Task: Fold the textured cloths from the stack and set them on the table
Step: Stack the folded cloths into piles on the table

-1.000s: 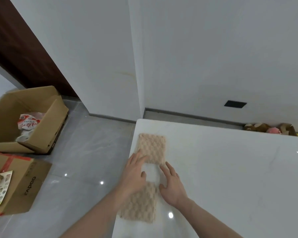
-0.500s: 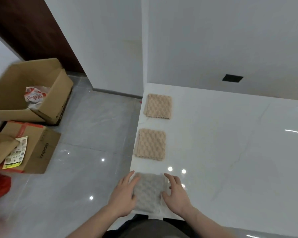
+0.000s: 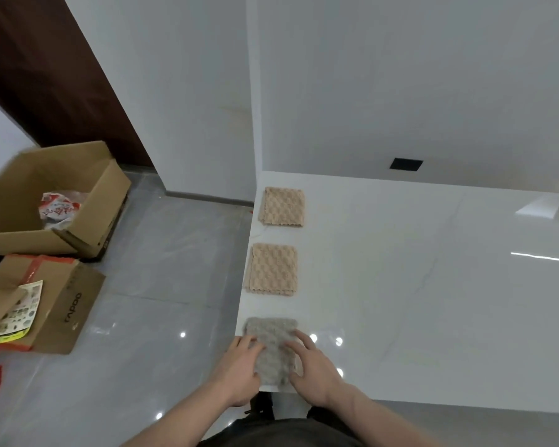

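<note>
1. Both hands lie flat, fingers spread: left hand (image 3: 241, 366) and right hand (image 3: 313, 369) press the grey folded cloth (image 3: 271, 346) at the table's (image 3: 433, 301) near-left corner.
2. Two beige folded cloths (image 3: 271, 269) (image 3: 283, 207) line the left edge beyond it, apart from each other.
3. Rightward, the tabletop is bare.

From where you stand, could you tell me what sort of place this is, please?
Probably a room in a home or small office, still being unpacked. A glossy white table stands against plain white walls, open cardboard boxes sit on the polished grey tile floor, and folded cloths line the table's edge.
</note>
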`<act>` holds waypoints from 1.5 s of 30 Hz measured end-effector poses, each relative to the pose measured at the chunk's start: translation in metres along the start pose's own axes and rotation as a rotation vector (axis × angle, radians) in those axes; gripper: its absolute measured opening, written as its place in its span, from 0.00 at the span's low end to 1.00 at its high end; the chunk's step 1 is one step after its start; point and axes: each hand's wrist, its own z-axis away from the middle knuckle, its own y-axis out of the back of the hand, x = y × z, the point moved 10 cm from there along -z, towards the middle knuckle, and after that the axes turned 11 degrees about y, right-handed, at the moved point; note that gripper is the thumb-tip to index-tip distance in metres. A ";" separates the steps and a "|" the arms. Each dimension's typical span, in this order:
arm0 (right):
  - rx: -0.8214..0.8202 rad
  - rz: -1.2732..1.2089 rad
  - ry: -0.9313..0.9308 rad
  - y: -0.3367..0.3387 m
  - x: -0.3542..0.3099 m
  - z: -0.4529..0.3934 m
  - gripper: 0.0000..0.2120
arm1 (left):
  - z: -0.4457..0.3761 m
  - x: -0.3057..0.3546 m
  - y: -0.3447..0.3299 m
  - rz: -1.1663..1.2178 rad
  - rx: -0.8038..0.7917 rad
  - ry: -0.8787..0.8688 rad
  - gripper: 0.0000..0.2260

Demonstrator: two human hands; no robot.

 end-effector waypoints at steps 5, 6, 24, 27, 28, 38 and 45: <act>0.195 -0.168 -0.007 0.041 0.018 0.031 0.30 | 0.021 0.028 0.029 0.064 0.145 -0.043 0.26; 0.233 -0.206 -0.006 0.051 0.022 0.039 0.29 | 0.024 0.036 0.032 0.068 0.161 -0.049 0.25; 0.631 -0.416 -0.076 0.245 0.232 0.278 0.24 | 0.044 0.373 -0.026 0.179 0.218 -0.234 0.21; 0.642 -0.438 -0.062 0.269 0.243 0.286 0.23 | 0.047 0.393 -0.035 0.168 0.205 -0.241 0.21; 0.649 -0.441 -0.057 0.276 0.246 0.287 0.22 | 0.045 0.397 -0.037 0.155 0.200 -0.244 0.21; 0.710 -0.425 -0.110 0.319 0.298 0.326 0.22 | -0.011 0.471 -0.050 0.051 0.116 -0.294 0.22; 0.729 -0.443 -0.142 0.352 0.361 0.358 0.21 | -0.017 0.557 -0.083 0.087 0.090 -0.324 0.21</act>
